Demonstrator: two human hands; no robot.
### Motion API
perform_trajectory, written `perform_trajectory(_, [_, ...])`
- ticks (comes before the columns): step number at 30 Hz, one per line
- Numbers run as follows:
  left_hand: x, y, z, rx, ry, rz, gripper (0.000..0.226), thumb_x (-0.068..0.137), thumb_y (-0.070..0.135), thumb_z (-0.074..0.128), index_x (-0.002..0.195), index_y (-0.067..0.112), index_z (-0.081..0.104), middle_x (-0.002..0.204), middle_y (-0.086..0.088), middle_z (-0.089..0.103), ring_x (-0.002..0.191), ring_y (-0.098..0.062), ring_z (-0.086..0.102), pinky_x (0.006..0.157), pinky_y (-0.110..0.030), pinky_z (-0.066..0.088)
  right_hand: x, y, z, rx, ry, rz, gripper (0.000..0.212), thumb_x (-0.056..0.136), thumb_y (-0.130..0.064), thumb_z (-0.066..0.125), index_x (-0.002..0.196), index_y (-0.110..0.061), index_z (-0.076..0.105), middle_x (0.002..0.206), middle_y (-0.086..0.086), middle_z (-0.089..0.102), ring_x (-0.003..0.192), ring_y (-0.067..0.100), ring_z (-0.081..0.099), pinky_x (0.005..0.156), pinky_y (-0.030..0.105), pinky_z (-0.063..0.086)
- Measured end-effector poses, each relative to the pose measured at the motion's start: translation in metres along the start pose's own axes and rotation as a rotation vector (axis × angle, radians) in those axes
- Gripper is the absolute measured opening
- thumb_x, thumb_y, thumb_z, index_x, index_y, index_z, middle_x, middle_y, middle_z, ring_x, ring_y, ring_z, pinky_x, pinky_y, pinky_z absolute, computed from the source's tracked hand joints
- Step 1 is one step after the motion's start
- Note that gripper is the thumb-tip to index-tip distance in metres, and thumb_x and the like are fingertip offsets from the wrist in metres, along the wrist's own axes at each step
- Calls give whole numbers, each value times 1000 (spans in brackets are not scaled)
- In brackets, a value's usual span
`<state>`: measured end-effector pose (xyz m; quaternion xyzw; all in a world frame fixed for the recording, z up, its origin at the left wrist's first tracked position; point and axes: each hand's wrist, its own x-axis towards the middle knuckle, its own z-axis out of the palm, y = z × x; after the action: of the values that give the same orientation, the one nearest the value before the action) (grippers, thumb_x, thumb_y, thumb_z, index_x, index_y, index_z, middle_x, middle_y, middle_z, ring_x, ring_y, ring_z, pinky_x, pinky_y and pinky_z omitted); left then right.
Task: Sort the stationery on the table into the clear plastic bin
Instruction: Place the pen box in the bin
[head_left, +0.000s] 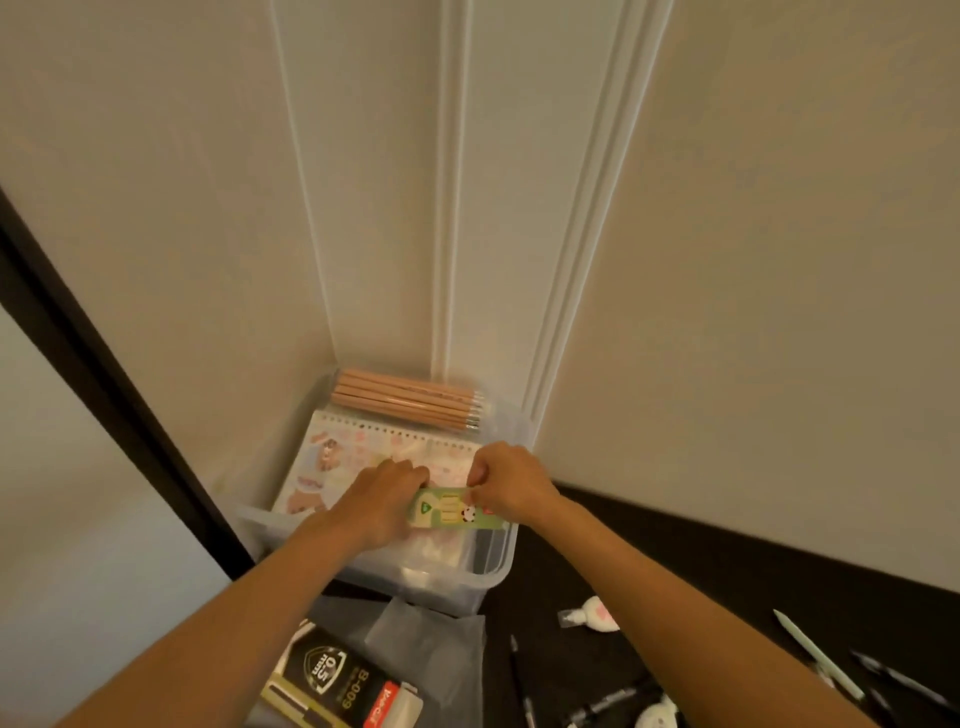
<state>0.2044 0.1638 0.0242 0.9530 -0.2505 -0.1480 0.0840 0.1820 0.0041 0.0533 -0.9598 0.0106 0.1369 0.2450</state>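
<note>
Both hands, left (382, 501) and right (506, 480), fingers pinching a green packet (452, 512) over the bin (488, 564), above the notebook (358, 449).

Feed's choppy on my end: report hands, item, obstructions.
Left hand and right hand gripping green pack over clear bin. Notebook and pencils already inside. Pale pen on table unsorted. Nothing blocking.

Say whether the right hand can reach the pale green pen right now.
Probably yes, once freed: the right hand pinches the green packet over the clear bin, but the pen lies uncovered nearby.
</note>
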Motion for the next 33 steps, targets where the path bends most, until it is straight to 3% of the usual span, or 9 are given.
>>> perform_trajectory(6, [9, -10, 12, -83, -76, 23, 46, 74, 25, 75, 116, 20, 57, 115, 1, 54, 104, -15, 50, 89, -29, 44, 9, 10, 16, -130, -9, -90, 18, 86, -22, 62, 99, -10, 65, 108, 5, 64, 104, 22, 56, 104, 37, 31])
perform_trajectory(10, [8, -12, 14, -294, -96, -54, 31, 81, 16, 70, 109, 16, 56, 106, 1, 53, 96, -14, 54, 81, -21, 45, 2, 12, 33, -356, -34, -195, 19, 89, -15, 52, 96, -10, 69, 103, 4, 67, 101, 23, 57, 108, 40, 16])
perform_trajectory(13, [6, -6, 16, -220, -84, -78, 7, 91, 12, 55, 84, 14, 54, 86, 1, 52, 81, -16, 51, 66, -21, 40, -2, 12, 42, -416, -40, -178, 23, 91, -15, 46, 95, -9, 68, 97, 6, 68, 98, 24, 58, 112, 43, 12])
perform_trajectory(16, [6, 2, 15, -160, -160, -111, 30, 94, 13, 48, 65, 15, 44, 69, 3, 43, 70, -15, 44, 58, -23, 33, -5, 11, 40, -432, -93, -143, 22, 90, -17, 45, 94, -8, 64, 99, 7, 66, 107, 26, 51, 111, 43, 9])
perform_trajectory(19, [3, 16, 6, -31, -305, -133, 23, 95, 5, 37, 96, 6, 59, 97, -9, 60, 93, -25, 56, 78, -31, 43, -21, 14, 33, -300, -72, -122, 24, 88, -10, 46, 97, -7, 68, 100, 7, 61, 113, 26, 45, 113, 46, 2])
perform_trajectory(21, [-5, 25, 1, 37, -368, -150, 35, 95, 1, 33, 126, 3, 50, 125, -14, 54, 112, -27, 53, 92, -30, 42, -38, 21, 29, -113, 73, -118, 29, 87, -3, 47, 105, -10, 70, 115, 7, 60, 118, 22, 44, 115, 43, 8])
perform_trajectory(24, [-16, 43, -4, 38, -275, -132, 41, 95, 2, 33, 135, 6, 42, 137, -14, 45, 122, -27, 46, 99, -31, 38, -64, 35, 23, 79, 301, -124, 36, 88, 2, 46, 112, -12, 68, 121, 6, 61, 115, 19, 50, 106, 33, 32])
perform_trajectory(30, [-47, 117, -18, -195, 100, -22, 40, 98, 7, 36, 137, 10, 35, 132, -14, 49, 118, -28, 49, 96, -37, 41, -118, 60, 13, 324, 381, 90, 40, 92, -4, 46, 129, -16, 55, 146, 4, 33, 129, 18, 39, 101, 22, 33])
perform_trajectory(33, [-63, 141, -17, -298, 212, 58, 31, 98, 13, 39, 128, 12, 43, 111, -12, 58, 100, -24, 56, 85, -33, 45, -134, 75, 20, 381, 382, 192, 39, 93, -8, 47, 131, -15, 51, 149, 7, 28, 123, 21, 47, 98, 25, 37])
